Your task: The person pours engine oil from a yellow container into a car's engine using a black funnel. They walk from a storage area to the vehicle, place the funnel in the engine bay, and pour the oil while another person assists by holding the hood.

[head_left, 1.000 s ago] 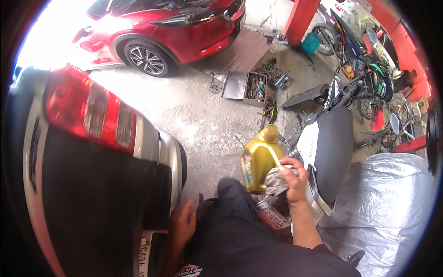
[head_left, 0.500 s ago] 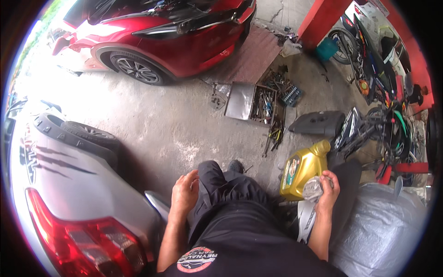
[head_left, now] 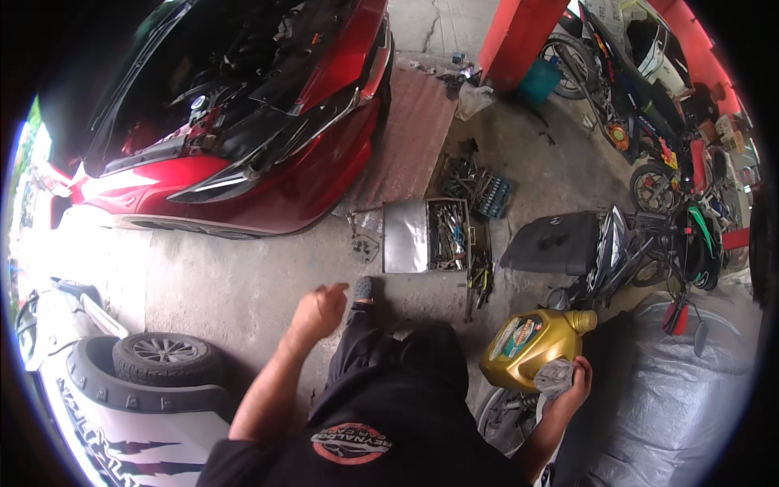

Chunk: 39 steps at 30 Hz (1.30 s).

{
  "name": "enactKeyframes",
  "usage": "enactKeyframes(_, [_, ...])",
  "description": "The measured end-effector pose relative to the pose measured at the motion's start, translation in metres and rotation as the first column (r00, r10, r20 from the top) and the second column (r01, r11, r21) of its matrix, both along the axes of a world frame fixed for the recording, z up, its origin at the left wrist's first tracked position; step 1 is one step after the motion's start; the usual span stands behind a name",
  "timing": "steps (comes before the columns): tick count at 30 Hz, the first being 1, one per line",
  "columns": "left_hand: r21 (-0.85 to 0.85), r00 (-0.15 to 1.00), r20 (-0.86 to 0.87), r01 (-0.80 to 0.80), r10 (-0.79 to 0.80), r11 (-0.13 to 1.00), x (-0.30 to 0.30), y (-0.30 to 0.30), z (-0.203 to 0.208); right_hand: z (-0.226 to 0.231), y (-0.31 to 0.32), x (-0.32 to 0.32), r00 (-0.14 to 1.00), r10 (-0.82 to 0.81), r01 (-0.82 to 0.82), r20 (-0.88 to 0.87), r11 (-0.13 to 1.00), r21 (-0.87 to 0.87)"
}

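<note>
My right hand (head_left: 578, 383) is closed around a crumpled greyish, see-through wad (head_left: 554, 377) against the side of a gold plastic oil jug (head_left: 523, 349). The jug is tilted, its capped neck pointing right; it moves along with this hand, though its handle is hidden. Ahead of my body on the left, my left hand (head_left: 320, 312) holds nothing visible, its fingers loosely bent and one reaching out. Beyond it stands a red car (head_left: 284, 191) with its engine bay exposed.
A metal toolbox (head_left: 406, 235) with several tools lies on the concrete ahead, beside a socket set (head_left: 489, 195). Motorcycles (head_left: 625, 243) crowd the right, next to a silver cover (head_left: 673, 398). A white vehicle with a spare wheel (head_left: 166, 357) stands at left.
I have stepped forward and the view has turned; the red car and toolbox now appear differently placed. My left hand has swung forward. The jug and wad stay with my right hand.
</note>
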State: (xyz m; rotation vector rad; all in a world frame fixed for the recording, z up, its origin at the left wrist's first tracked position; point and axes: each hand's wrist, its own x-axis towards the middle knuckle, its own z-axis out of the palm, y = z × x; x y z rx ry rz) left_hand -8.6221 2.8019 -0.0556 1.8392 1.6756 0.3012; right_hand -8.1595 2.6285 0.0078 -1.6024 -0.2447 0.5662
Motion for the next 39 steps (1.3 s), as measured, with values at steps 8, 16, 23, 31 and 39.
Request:
enactKeyframes(8, [0.083,0.998,0.007,0.063,-0.064,0.995,0.029,0.16,-0.001,0.004,0.027,0.036,0.853,0.248,-0.057,0.459,0.919,-0.39])
enactKeyframes(16, [-0.029,0.981,0.05,0.187,-0.186,0.982,0.138,0.199,-0.025,-0.015,0.1,0.068,0.999,0.033,-0.039,-0.04,0.989,-0.146])
enactKeyframes(23, [-0.026,0.931,-0.039,0.361,-0.362,0.932,0.173,0.248,0.0,0.003,0.132,0.083,0.999,0.028,-0.027,-0.026,0.999,0.021])
enactKeyframes(31, [-0.071,0.963,-0.067,0.258,-0.262,0.964,0.146,0.326,-0.025,-0.01,0.212,0.113,0.95,0.28,-0.279,-0.136,0.96,0.029])
enactKeyframes(39, [-0.082,0.944,0.086,0.326,-0.319,0.942,0.181,0.526,-0.063,0.0,0.461,0.107,0.934,0.352,-0.356,-0.063,0.93,-0.091])
